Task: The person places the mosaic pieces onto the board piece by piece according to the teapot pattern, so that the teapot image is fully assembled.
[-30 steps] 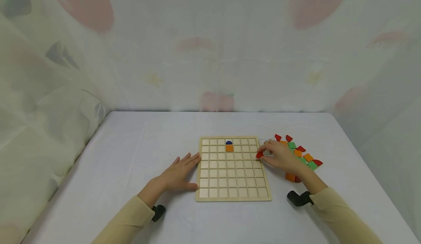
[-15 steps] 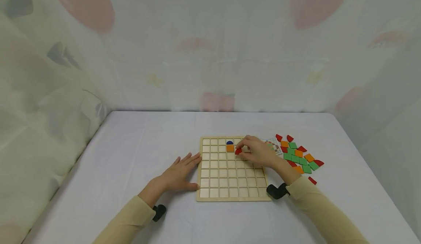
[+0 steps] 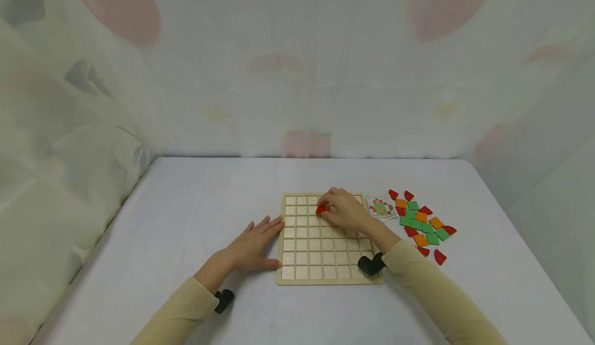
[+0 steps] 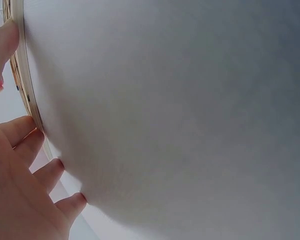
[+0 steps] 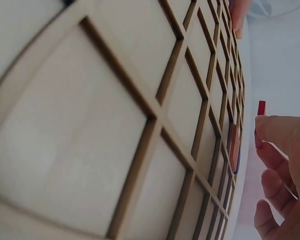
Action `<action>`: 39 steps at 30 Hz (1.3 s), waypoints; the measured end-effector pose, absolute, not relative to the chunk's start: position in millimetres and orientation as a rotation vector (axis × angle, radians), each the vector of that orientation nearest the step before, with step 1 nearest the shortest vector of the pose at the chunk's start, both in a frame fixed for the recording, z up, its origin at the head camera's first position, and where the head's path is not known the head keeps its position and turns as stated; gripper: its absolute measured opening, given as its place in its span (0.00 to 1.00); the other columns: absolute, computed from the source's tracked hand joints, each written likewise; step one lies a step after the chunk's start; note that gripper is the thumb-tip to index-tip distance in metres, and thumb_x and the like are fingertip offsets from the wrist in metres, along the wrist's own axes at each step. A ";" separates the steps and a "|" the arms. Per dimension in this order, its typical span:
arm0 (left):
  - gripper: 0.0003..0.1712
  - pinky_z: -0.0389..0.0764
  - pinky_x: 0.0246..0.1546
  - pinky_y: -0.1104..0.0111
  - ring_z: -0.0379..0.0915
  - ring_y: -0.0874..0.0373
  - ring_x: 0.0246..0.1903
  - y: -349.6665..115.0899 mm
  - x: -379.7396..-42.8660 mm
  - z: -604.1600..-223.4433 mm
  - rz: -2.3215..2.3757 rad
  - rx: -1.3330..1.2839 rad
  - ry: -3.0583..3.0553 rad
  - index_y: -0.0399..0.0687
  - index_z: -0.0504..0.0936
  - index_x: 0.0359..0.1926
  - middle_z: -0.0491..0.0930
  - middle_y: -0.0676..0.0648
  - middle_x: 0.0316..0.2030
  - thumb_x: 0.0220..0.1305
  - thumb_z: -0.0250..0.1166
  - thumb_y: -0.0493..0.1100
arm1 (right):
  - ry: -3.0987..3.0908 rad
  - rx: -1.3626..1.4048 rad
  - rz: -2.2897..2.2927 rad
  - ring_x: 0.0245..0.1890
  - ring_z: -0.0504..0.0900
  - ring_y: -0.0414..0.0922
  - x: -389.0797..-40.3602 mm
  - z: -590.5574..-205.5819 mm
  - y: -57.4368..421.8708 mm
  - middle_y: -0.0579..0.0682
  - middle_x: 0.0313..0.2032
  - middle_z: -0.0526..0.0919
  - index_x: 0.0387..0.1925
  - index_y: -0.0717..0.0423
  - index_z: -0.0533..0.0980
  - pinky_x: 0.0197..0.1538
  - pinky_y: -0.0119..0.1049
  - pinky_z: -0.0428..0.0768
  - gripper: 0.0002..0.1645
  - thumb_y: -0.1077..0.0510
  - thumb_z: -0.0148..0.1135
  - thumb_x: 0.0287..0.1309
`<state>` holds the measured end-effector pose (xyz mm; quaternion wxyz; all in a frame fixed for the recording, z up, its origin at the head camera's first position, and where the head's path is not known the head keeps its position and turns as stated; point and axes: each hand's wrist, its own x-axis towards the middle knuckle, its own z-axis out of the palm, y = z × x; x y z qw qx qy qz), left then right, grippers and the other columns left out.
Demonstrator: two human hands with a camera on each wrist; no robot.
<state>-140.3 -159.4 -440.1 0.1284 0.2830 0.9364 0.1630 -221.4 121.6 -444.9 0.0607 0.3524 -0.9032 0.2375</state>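
A wooden grid board lies flat on the table. My left hand rests with spread fingers on the table, fingertips and thumb touching the board's left edge; the left wrist view shows these fingers along that edge. Between thumb and fingertips, my right hand pinches a red quarter-circle tile over the upper middle cells. In the right wrist view the red tile is edge-on and held off the board. An orange tile sits in the grid with a sliver of blue beside it; the right hand hides both in the head view.
A printed pattern card lies beside the board's upper right. Farther right, several loose tiles are spread out: green squares, orange squares and red quarter-circles. Black wrist cameras jut from both sleeves.
My right hand has carried the red quarter-circle tile leftward from the board's right edge to its upper middle, uncovering the card and more loose tiles. My left hand has stayed put.
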 end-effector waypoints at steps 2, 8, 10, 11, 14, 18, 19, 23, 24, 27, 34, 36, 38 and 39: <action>0.53 0.47 0.63 0.41 0.41 0.44 0.70 -159.4 -140.5 -439.9 0.475 0.818 2.723 0.46 0.52 0.71 0.48 0.49 0.71 0.50 0.67 0.60 | -2.721 1.071 0.704 0.35 0.74 0.43 -222.7 -446.0 117.6 0.46 0.36 0.78 0.38 0.51 0.80 0.40 0.37 0.73 0.10 0.59 0.63 0.51; 0.53 0.47 0.63 0.41 0.41 0.44 0.70 -160.2 -141.2 -439.6 0.474 0.813 2.727 0.46 0.52 0.71 0.48 0.49 0.71 0.50 0.67 0.60 | -2.737 1.014 0.674 0.36 0.74 0.44 -224.5 -449.9 109.9 0.46 0.36 0.78 0.38 0.50 0.80 0.39 0.37 0.74 0.10 0.57 0.64 0.51; 0.53 0.47 0.63 0.41 0.41 0.44 0.70 -160.3 -141.3 -439.6 0.476 0.816 2.728 0.46 0.52 0.70 0.48 0.49 0.71 0.50 0.67 0.59 | -2.734 1.002 0.671 0.36 0.74 0.44 -225.1 -451.3 108.0 0.46 0.36 0.78 0.38 0.50 0.80 0.39 0.37 0.74 0.10 0.57 0.64 0.52; 0.53 0.47 0.63 0.41 0.42 0.44 0.70 -160.4 -141.4 -439.7 0.475 0.818 2.730 0.46 0.52 0.70 0.48 0.49 0.71 0.50 0.67 0.59 | -2.729 1.001 0.671 0.36 0.74 0.45 -225.4 -452.0 107.0 0.47 0.36 0.78 0.38 0.50 0.80 0.38 0.38 0.74 0.10 0.57 0.64 0.52; 0.53 0.47 0.63 0.40 0.42 0.44 0.70 -160.0 -141.8 -439.8 0.474 0.825 2.731 0.46 0.52 0.70 0.48 0.49 0.71 0.50 0.67 0.60 | -2.717 1.007 0.658 0.36 0.75 0.45 -226.6 -454.3 103.9 0.48 0.36 0.78 0.38 0.51 0.80 0.38 0.39 0.74 0.10 0.57 0.64 0.51; 0.53 0.47 0.63 0.40 0.41 0.43 0.70 -159.3 -142.1 -439.2 0.486 0.831 2.725 0.46 0.52 0.70 0.48 0.49 0.71 0.50 0.67 0.59 | -2.731 0.998 0.634 0.36 0.75 0.46 -227.0 -456.6 101.4 0.48 0.37 0.78 0.39 0.50 0.80 0.38 0.40 0.73 0.10 0.57 0.64 0.51; 0.53 0.47 0.62 0.40 0.41 0.43 0.70 -159.1 -142.1 -438.9 0.489 0.833 2.722 0.46 0.52 0.70 0.48 0.49 0.71 0.50 0.67 0.59 | -2.739 0.994 0.628 0.36 0.74 0.46 -226.9 -456.7 101.2 0.48 0.37 0.78 0.39 0.50 0.80 0.38 0.40 0.73 0.11 0.57 0.64 0.51; 0.53 0.47 0.62 0.39 0.42 0.43 0.69 -158.6 -141.9 -437.8 0.488 0.829 2.718 0.46 0.52 0.70 0.48 0.48 0.71 0.50 0.67 0.59 | -2.754 0.982 0.626 0.36 0.74 0.46 -226.1 -456.0 100.9 0.48 0.37 0.78 0.39 0.49 0.80 0.38 0.41 0.73 0.11 0.57 0.64 0.51; 0.53 0.47 0.62 0.39 0.42 0.43 0.69 -158.5 -141.9 -437.6 0.487 0.827 2.718 0.46 0.52 0.70 0.48 0.48 0.71 0.50 0.67 0.59 | -2.755 0.981 0.628 0.37 0.74 0.46 -225.9 -455.7 100.9 0.48 0.38 0.78 0.39 0.49 0.80 0.39 0.41 0.73 0.10 0.57 0.64 0.51; 0.53 0.47 0.62 0.39 0.42 0.43 0.69 -158.1 -141.9 -437.7 0.485 0.825 2.719 0.46 0.53 0.70 0.49 0.48 0.71 0.50 0.67 0.59 | -2.764 0.978 0.621 0.37 0.74 0.46 -225.4 -454.8 101.0 0.48 0.38 0.78 0.39 0.49 0.80 0.39 0.42 0.73 0.10 0.57 0.64 0.51; 0.53 0.47 0.62 0.40 0.42 0.43 0.69 -158.2 -141.5 -438.8 0.481 0.822 2.721 0.46 0.53 0.70 0.49 0.48 0.71 0.50 0.67 0.59 | -2.790 0.982 0.607 0.37 0.74 0.46 -224.9 -453.6 100.2 0.47 0.38 0.77 0.39 0.48 0.80 0.39 0.43 0.72 0.10 0.56 0.64 0.52; 0.53 0.47 0.62 0.40 0.42 0.43 0.69 -158.3 -141.3 -439.4 0.480 0.823 2.722 0.46 0.53 0.70 0.49 0.48 0.71 0.49 0.67 0.59 | -2.790 0.988 0.605 0.37 0.74 0.45 -225.0 -453.4 99.8 0.47 0.38 0.77 0.39 0.48 0.80 0.39 0.42 0.72 0.10 0.56 0.64 0.52; 0.52 0.48 0.62 0.40 0.42 0.43 0.69 -158.4 -141.2 -439.8 0.479 0.822 2.722 0.46 0.53 0.70 0.49 0.49 0.71 0.50 0.67 0.59 | -2.795 0.992 0.600 0.36 0.73 0.45 -225.1 -453.3 99.5 0.47 0.38 0.77 0.39 0.48 0.80 0.38 0.41 0.72 0.10 0.56 0.64 0.52; 0.52 0.47 0.62 0.40 0.42 0.43 0.69 -158.3 -141.1 -439.8 0.479 0.822 2.721 0.46 0.53 0.70 0.49 0.49 0.71 0.50 0.67 0.59 | -2.795 0.993 0.597 0.36 0.73 0.45 -225.1 -453.4 99.5 0.47 0.38 0.77 0.39 0.48 0.80 0.38 0.41 0.72 0.10 0.56 0.64 0.52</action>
